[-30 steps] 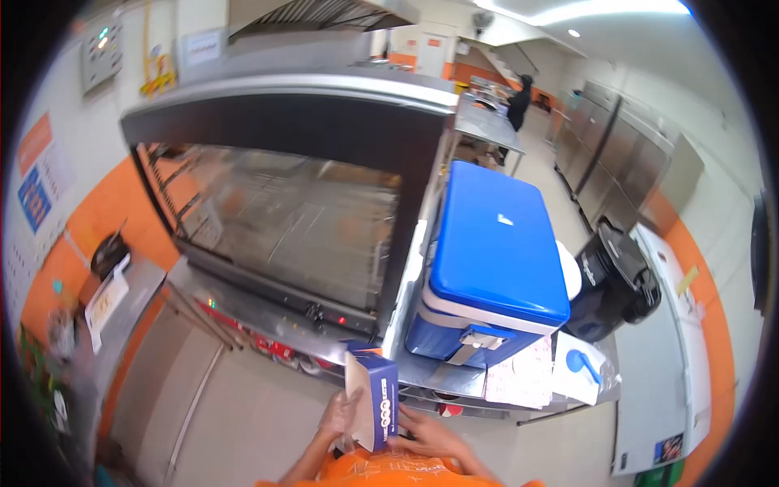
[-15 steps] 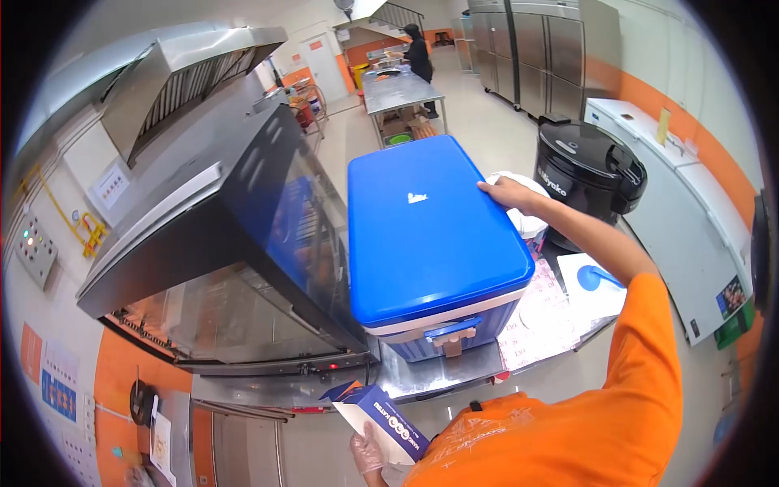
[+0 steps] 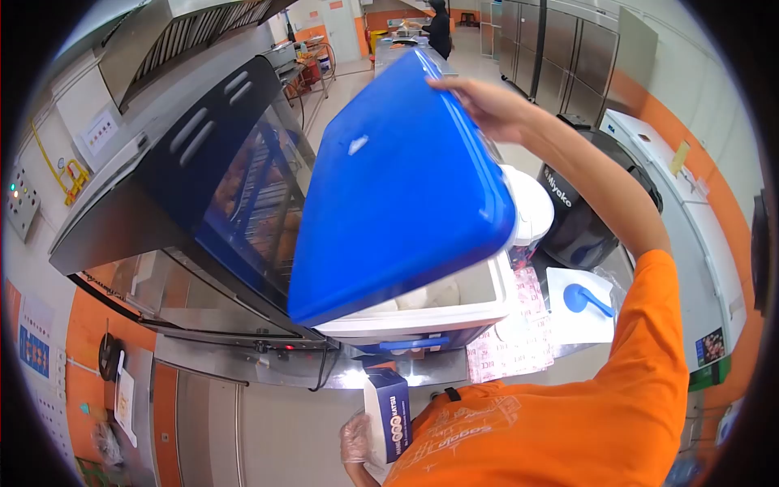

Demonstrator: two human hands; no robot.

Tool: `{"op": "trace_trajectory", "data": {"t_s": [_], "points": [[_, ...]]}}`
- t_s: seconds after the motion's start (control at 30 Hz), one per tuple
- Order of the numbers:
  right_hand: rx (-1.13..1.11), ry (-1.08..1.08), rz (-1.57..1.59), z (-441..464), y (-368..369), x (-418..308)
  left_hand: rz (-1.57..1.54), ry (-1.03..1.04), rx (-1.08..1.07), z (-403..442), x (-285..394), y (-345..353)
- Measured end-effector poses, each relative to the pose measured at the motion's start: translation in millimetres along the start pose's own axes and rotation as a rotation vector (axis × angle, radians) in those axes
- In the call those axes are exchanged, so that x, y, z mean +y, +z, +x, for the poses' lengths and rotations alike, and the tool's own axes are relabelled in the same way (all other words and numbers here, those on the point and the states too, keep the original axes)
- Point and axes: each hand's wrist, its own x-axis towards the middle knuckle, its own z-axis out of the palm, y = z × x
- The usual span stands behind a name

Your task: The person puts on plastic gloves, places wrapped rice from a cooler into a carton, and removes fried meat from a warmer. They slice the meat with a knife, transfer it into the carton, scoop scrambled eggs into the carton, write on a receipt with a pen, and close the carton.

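Note:
My right hand (image 3: 483, 105) grips the far right edge of the blue lid (image 3: 389, 187), which is raised and tilted to the left over the cooler box (image 3: 406, 321). Whitish rounded items (image 3: 430, 294) show inside the cooler, partly hidden by the lid. Low in the view, my left hand (image 3: 355, 441), in a clear plastic glove, holds a dark blue and white carton (image 3: 393, 418) close to my orange shirt.
A glass-fronted warming cabinet (image 3: 243, 187) stands left of the cooler. To the right are a white tub (image 3: 531, 207), a black cooker (image 3: 588, 203), patterned paper (image 3: 515, 337) and a blue scoop (image 3: 586, 300) on white paper. A person in black (image 3: 438, 31) stands far back.
My right hand has lifted the cooler's lid and tipped it left, which uncovers part of the inside. The carton in my left hand is now more upright.

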Motion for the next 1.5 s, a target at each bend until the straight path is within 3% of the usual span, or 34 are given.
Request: {"op": "trace_trajectory", "data": {"t_s": [0.03,0.13,0.3,0.4,0.5,0.63,0.8,0.9,1.0,1.03,1.1,1.17,1.27,1.37,1.47,1.5], "points": [[0.002,-0.095,-0.015,6.3,13.5,-4.1,0.003,0.01,0.017,-4.3,-17.5,-1.1],[-0.061,-0.252,-0.093,64.9,39.0,-16.7,-0.255,-0.123,-0.194,-14.7,0.0,16.9],[-0.254,-0.327,-0.112,99.4,111.4,-47.1,-0.363,-0.228,-0.059,-57.1,25.3,35.9],[-0.212,-0.429,-0.116,111.0,149.0,-38.1,-0.424,-0.26,0.051,-84.0,25.7,37.3],[-0.481,-0.39,-0.308,99.4,154.1,-45.4,-0.493,-0.289,0.137,-106.2,26.1,39.5],[-0.488,-0.467,-0.427,108.8,146.5,-33.1,-0.556,-0.31,0.204,-118.8,27.7,43.0],[-0.419,-0.738,-0.735,121.7,115.7,8.5,-0.604,-0.28,0.231,-106.6,32.0,43.8],[-0.748,-0.661,-1.1,134.2,84.5,58.5,-0.631,-0.286,0.219,-99.6,36.7,46.9],[-1.086,-0.512,-1.659,170.8,35.9,213.1,-0.639,-0.29,0.178,-89.2,37.1,49.6],[-1.171,-0.083,-1.838,157.8,46.5,233.1,-0.641,-0.294,0.16,-86.7,36.0,50.7],[-1.154,0.162,-1.808,159.6,19.9,310.7,-0.644,-0.303,0.119,-87.0,33.7,54.9],[-1.025,0.206,-1.804,155.0,19.6,340.2,-0.645,-0.32,0.075,-85.4,33.0,60.8],[-1.087,0.174,-1.768,182.6,-6.7,418.9,-0.664,-0.344,0.059,-82.0,31.5,68.5],[-1.145,0.131,-1.726,176.6,-13.7,410.0,-0.682,-0.36,0.071,-74.4,35.0,67.9],[-1.03,0.175,-1.68,159.8,-12.6,385.7,-0.691,-0.349,0.08,-59.7,39.8,66.3],[-0.985,0.358,-1.558,152.4,-6.8,376.1,-0.694,-0.342,0.081,-55.6,41.8,65.6]]}}
